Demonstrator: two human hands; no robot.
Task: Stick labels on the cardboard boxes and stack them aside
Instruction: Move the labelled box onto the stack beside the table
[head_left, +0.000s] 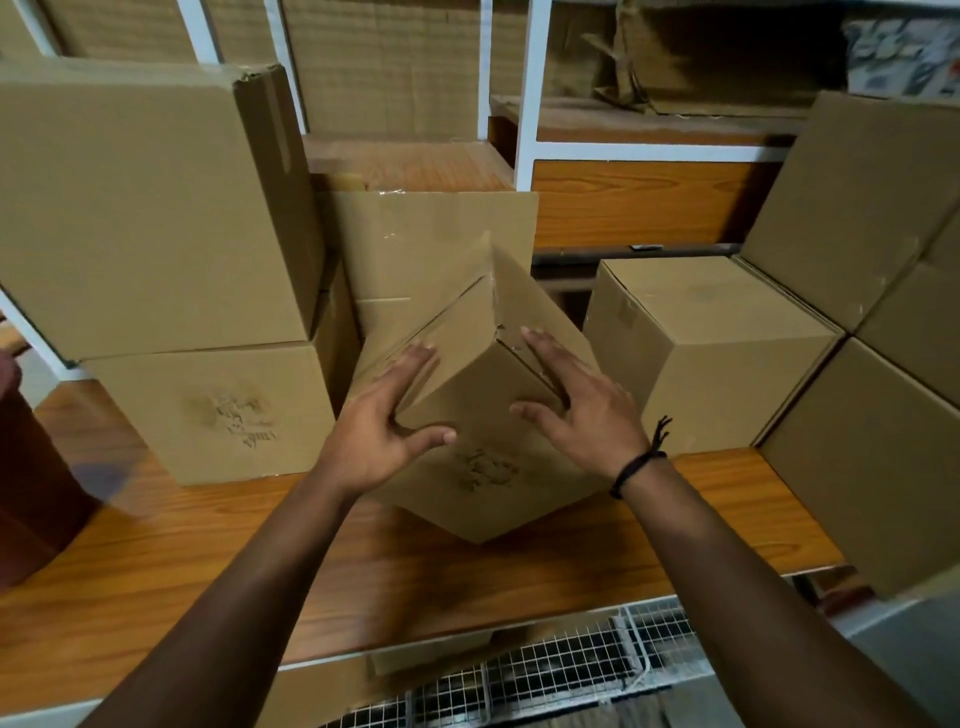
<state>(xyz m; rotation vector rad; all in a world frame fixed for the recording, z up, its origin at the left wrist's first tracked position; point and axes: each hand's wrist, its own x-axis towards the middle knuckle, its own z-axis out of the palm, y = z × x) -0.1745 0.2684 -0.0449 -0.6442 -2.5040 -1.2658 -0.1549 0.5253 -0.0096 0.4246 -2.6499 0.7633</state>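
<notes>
A small taped cardboard box (483, 405) stands tilted on one corner on the wooden table (218, 561), in the middle of the view. My left hand (387, 415) presses flat on its left face with the thumb under the front edge. My right hand (576, 400) lies on its right face, fingers spread. Both hands hold the box between them. A scuffed torn patch shows on its lower front face. No label is in view.
Two stacked boxes (156, 218) stand at the left, one with a scuffed mark. Another box (431, 244) sits behind the held one. A box (706, 343) and a taller stack (883, 312) fill the right. White shelf posts rise behind. A wire mesh rack (561, 670) lies below the table's front edge.
</notes>
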